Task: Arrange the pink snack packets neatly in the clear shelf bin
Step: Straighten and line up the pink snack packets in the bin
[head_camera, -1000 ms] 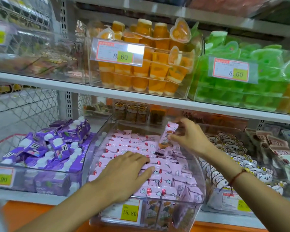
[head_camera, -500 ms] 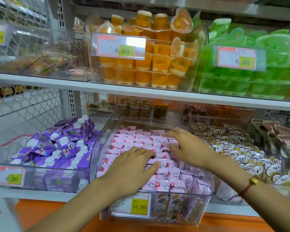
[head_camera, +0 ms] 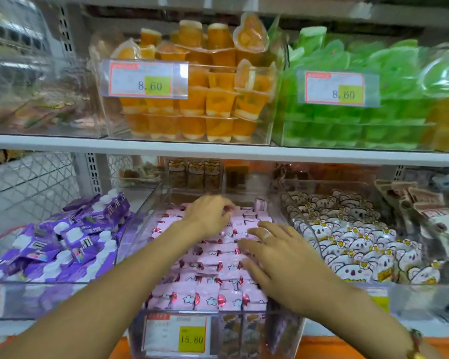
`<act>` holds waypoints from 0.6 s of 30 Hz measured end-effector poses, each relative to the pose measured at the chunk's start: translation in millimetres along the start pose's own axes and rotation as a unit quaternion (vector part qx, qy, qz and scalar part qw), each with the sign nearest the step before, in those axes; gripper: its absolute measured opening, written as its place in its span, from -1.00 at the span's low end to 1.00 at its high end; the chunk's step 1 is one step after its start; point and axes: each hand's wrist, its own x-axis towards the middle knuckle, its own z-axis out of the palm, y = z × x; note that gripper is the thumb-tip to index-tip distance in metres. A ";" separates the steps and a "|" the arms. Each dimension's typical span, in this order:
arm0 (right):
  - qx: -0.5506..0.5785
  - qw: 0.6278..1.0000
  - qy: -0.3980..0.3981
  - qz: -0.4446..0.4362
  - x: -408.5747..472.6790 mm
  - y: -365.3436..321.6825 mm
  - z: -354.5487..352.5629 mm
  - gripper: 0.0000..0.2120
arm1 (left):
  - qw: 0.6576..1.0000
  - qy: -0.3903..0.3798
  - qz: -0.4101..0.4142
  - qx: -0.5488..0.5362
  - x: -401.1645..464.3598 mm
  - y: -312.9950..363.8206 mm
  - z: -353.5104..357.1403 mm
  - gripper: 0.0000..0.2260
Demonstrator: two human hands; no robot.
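The clear shelf bin (head_camera: 151,203) stands in the middle of the lower shelf, filled with rows of pink snack packets (head_camera: 205,296). My left hand (head_camera: 208,213) reaches to the back rows, fingers curled down onto the packets there. My right hand (head_camera: 278,260) lies flat, fingers spread, on the packets at the bin's right side. One pink packet (head_camera: 260,205) stands upright at the back right. Neither hand lifts a packet. A price tag (head_camera: 176,335) reading 15.80 sits on the bin's front.
A bin of purple packets (head_camera: 62,242) stands to the left and a bin of white bear-print packets (head_camera: 360,244) to the right. The upper shelf (head_camera: 218,151) carries orange jelly cups (head_camera: 205,99) and green jelly cups (head_camera: 360,120) close overhead.
My left hand has moved from the front of the bin to the back rows. My right hand put down the packet it held up and slid toward the front right, flat on the packets.
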 end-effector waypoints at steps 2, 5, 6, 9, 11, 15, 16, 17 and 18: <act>0.004 1.000 0.016 0.002 -6.2 3.1 -3.4 -0.61 | 0.998 -0.057 -0.014 0.025 12.4 -2.9 8.8 -0.72; 0.052 0.998 0.028 0.010 -12.2 4.9 1.8 -0.61 | 0.995 -0.088 -0.011 0.042 21.3 -3.9 14.3 -0.74; 0.063 0.997 0.038 0.015 -13.1 5.1 3.7 -0.61 | 0.996 -0.081 -0.011 0.035 23.0 -4.4 14.5 -0.76; 0.073 0.994 0.071 0.037 -14.2 4.7 6.0 -0.66 | 0.997 -0.072 -0.017 0.017 25.6 -5.3 16.1 -0.74; 0.084 0.993 0.070 0.039 -14.8 3.3 7.2 -0.64 | 0.996 -0.081 -0.029 0.013 26.3 -5.4 18.0 -0.70; 0.101 0.991 0.087 0.030 -14.8 4.3 7.8 -0.64 | 0.988 -0.085 -0.064 -0.110 29.6 -7.2 16.2 -0.85; 0.103 0.990 0.090 0.029 -14.3 4.3 6.8 -0.65 | 0.981 -0.080 -0.078 -0.160 28.7 -6.5 16.1 -0.94; 0.106 0.990 0.089 0.028 -13.9 4.5 6.4 -0.64 | 0.976 -0.069 -0.085 -0.186 27.6 -4.9 16.2 -0.98; 0.111 0.990 0.087 0.025 -14.0 4.8 6.8 -0.63 | 0.976 -0.052 -0.087 -0.191 27.3 -4.0 17.4 -0.98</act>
